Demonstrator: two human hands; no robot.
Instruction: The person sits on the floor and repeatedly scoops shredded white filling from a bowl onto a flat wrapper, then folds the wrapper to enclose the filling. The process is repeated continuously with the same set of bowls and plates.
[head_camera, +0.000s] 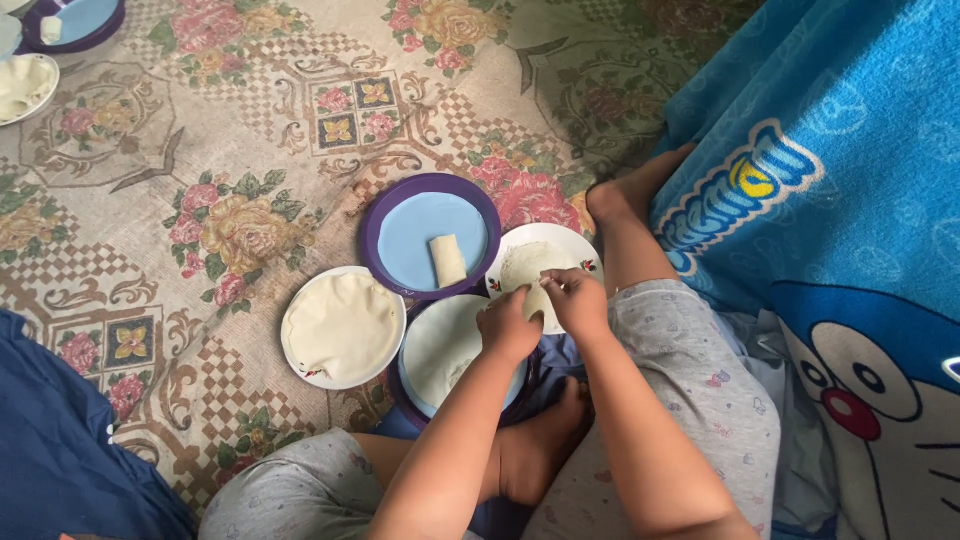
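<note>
Here both hands (545, 310) pinch a wrapper (530, 285) over the white plate (580, 250); purple plate (385, 215) holds one roll (447, 260).

The person's left hand (508, 325) and right hand (577, 298) are covering the lower edge of the small white floral-rimmed plate (572, 243), so what the fingertips are pinching there is staying too small and too hidden to tell. The left forearm is hiding part of the pale round wrapper (440, 345) and most of the purple plate (398, 392) beneath it. At the top left corner, the picture's edge is cutting off a second purple plate with a blue centre (92, 28) and a white dish of pale dough (24, 88). A dark blue cloth (60, 440) is running off the lower left edge, its shape unclear.
</note>
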